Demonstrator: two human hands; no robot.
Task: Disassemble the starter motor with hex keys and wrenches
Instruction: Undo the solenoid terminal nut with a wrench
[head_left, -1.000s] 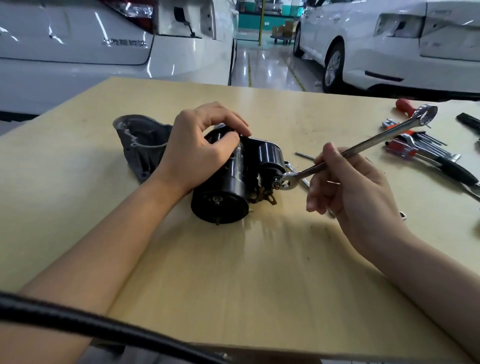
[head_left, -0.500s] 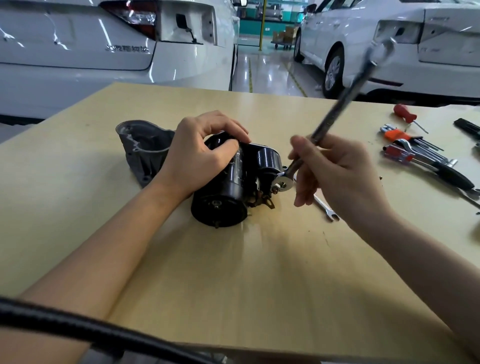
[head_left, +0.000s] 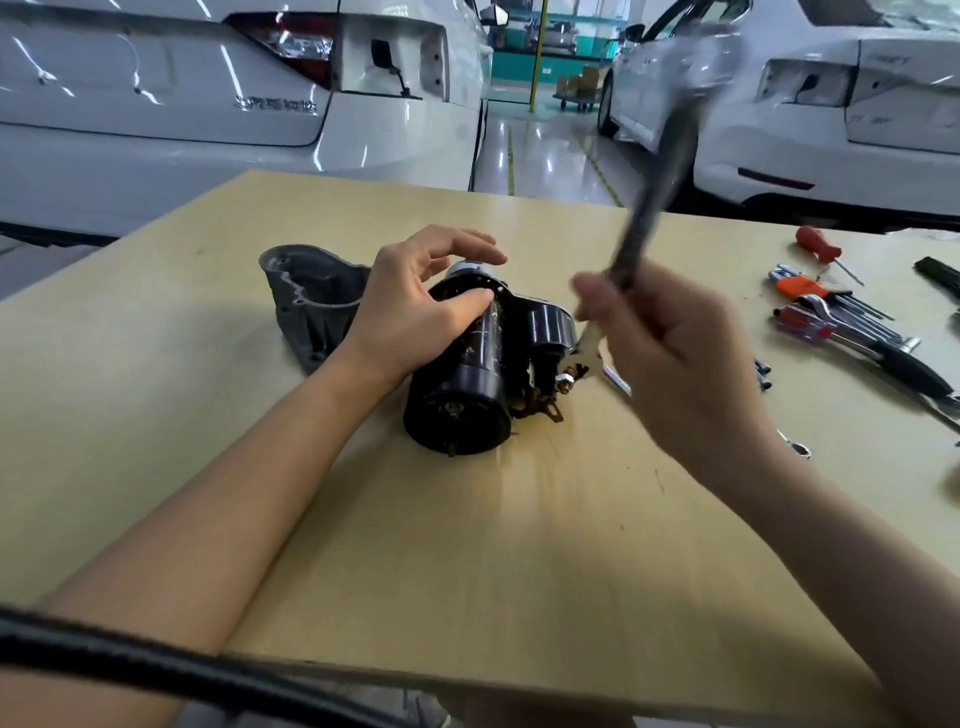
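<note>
The black starter motor (head_left: 462, 400) lies on its side in the middle of the wooden table (head_left: 467, 545), its round end cap toward me. My left hand (head_left: 415, 306) rests on top of the motor body, thumb against its side and fingers loosely spread above it. My right hand (head_left: 670, 358) grips a combination wrench (head_left: 654, 197), motion-blurred and standing nearly upright. The wrench's open jaw (head_left: 587, 343) is just above the stud nut (head_left: 563, 382) on the solenoid's terminal, apart from it. The grey nose housing (head_left: 311, 301) lies behind my left hand.
Screwdrivers with red handles (head_left: 818, 244), hex keys (head_left: 852, 312) and a ratchet (head_left: 893, 358) lie at the table's right. Another wrench (head_left: 618, 382) lies partly hidden under my right hand. White cars stand beyond the far edge. A black cable (head_left: 156, 670) crosses the lower left.
The wrench swung from pointing right to nearly upright, and its jaw came off the terminal nut. My left hand's fingers lifted and loosened on the motor.
</note>
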